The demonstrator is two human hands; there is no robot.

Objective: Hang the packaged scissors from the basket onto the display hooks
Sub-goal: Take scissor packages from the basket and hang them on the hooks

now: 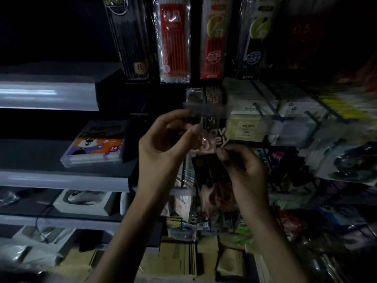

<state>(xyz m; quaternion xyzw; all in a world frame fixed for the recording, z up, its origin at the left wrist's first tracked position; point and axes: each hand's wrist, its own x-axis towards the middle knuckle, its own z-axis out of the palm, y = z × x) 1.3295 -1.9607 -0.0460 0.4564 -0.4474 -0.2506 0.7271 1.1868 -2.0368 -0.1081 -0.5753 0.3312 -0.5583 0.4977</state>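
With the left hand point(169, 139) pinching its clear top and the right hand point(242, 168) pinching its upper edge, the packaged scissors point(212, 176) sit just under a display hook point(205, 110), seemingly not yet hung in the dim light.

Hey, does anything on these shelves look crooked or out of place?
The bear-print pen box lies skewed on the left shelf. The dark package pinched by the right hand hangs tilted. The dim, blurred view hides finer faults.
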